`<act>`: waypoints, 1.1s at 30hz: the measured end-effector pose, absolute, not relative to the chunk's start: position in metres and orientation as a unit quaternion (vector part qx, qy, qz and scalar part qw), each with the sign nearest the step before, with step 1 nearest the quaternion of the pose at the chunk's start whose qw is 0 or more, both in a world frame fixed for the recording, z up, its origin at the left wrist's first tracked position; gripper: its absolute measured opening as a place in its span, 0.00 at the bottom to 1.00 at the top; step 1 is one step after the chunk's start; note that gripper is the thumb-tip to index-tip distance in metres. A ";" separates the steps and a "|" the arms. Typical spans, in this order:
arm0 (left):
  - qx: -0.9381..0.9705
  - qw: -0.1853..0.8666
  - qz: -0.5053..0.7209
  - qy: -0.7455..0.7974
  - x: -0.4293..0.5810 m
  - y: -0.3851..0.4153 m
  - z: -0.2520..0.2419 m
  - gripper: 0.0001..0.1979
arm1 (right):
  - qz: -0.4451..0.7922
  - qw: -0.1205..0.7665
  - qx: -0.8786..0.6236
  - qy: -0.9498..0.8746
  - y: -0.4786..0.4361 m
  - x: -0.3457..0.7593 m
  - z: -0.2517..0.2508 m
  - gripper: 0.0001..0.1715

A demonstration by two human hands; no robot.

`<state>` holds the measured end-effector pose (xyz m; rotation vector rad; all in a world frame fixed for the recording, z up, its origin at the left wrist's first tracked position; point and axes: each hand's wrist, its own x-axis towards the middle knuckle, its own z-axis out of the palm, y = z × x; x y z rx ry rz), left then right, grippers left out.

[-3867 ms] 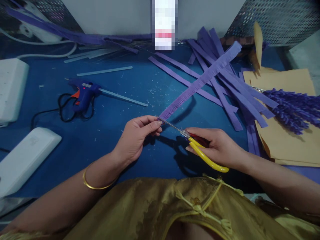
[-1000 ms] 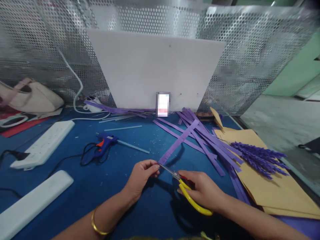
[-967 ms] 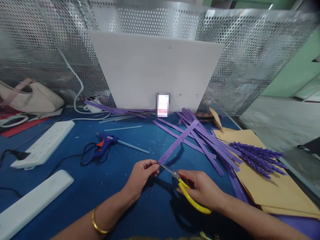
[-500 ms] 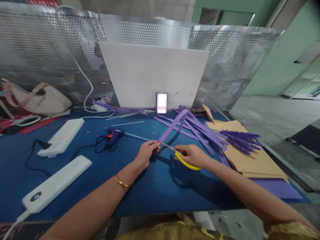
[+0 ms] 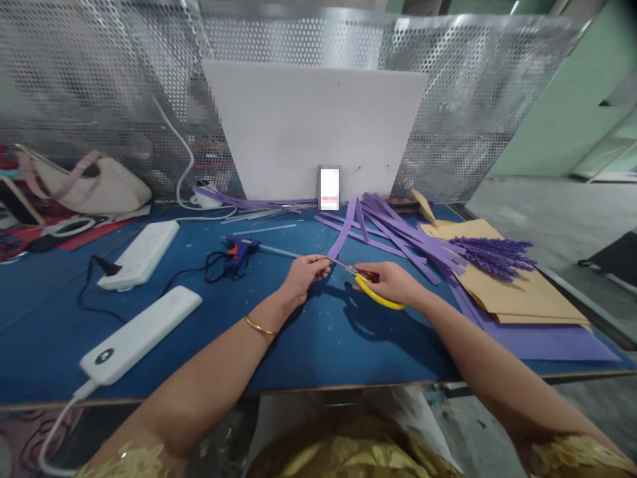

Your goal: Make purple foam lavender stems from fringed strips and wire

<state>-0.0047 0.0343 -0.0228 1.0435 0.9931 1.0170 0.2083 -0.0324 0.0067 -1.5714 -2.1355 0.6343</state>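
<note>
Between finger and thumb, my left hand (image 5: 307,275) pinches the near end of a purple paper strip (image 5: 343,234), which rises and folds over away from me. My right hand (image 5: 391,282) is closed round scissors (image 5: 381,296) with a yellow and red handle. Their blades point left and reach the strip right at my left fingertips. Whether the blades are parted I cannot tell. Just left of my left hand lies a blue glue gun (image 5: 239,255) with a clear glue stick (image 5: 279,251) sticking out towards my fingers. More purple strips (image 5: 398,232) are heaped behind my right hand.
Purple flower sprigs (image 5: 492,255) rest on brown paper (image 5: 527,295) at the right. A white power strip (image 5: 142,255) and a long white device (image 5: 142,335) lie left. A lit phone (image 5: 329,188) leans on the white board (image 5: 318,126). A handbag (image 5: 89,179) stands back left.
The camera view has shifted, so the table sits higher in the picture and a little to the right. Both hands keep nearly the same pose at the strip, scissors still held.
</note>
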 end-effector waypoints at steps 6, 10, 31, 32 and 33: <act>0.466 0.628 0.435 0.445 -0.005 0.027 -0.018 0.13 | 0.291 0.238 -0.537 -0.755 -0.037 0.212 0.000 0.23; 0.457 0.635 0.431 0.451 -0.006 0.026 -0.016 0.13 | 0.311 0.248 -0.539 -0.742 -0.039 0.212 0.001 0.22; 0.452 0.652 0.405 0.456 -0.005 0.021 -0.010 0.15 | 0.375 0.260 -0.547 -0.702 -0.041 0.213 0.006 0.22; 0.453 0.650 0.405 0.457 -0.005 0.021 -0.010 0.15 | 0.370 0.260 -0.549 -0.703 -0.041 0.213 0.005 0.22; 0.455 0.648 0.405 0.458 -0.005 0.021 -0.010 0.15 | 0.366 0.261 -0.550 -0.704 -0.042 0.213 0.004 0.22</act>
